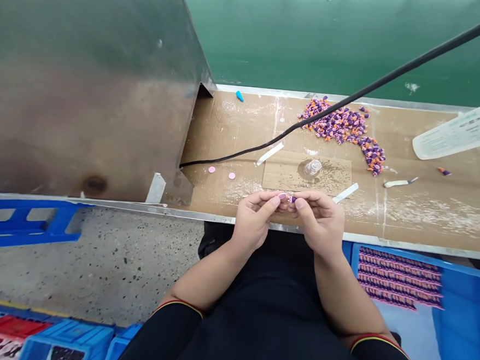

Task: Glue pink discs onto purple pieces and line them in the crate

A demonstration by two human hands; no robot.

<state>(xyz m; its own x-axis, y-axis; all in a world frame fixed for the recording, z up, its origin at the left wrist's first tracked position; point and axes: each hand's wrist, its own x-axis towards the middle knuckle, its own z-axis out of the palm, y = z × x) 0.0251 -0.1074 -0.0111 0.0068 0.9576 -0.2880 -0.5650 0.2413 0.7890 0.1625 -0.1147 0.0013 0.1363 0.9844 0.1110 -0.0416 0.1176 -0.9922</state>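
Close together over the front edge of the cardboard-covered bench, my two hands each pinch a small piece. My left hand point(256, 214) is closed on a small pink disc point(282, 196). Between thumb and fingers, my right hand point(321, 218) grips a small purple piece point(292, 199) with pale and orange parts. The two pieces are side by side; I cannot tell whether they touch. Just beyond my hands, a small clear container point(312, 167) sits on a cardboard sheet point(281, 174). Two more pink discs, one nearer point(232, 175) and one farther left point(211, 169), lie flat.
A pile of purple-and-orange pieces point(338, 124) lies at the back. A black cable point(267, 144) crosses above the bench from a metal housing point(85, 92). A brush point(400, 183) and a white bottle point(459, 129) lie right. A blue tray point(467, 311) holds rows of finished-looking pieces point(400, 276).
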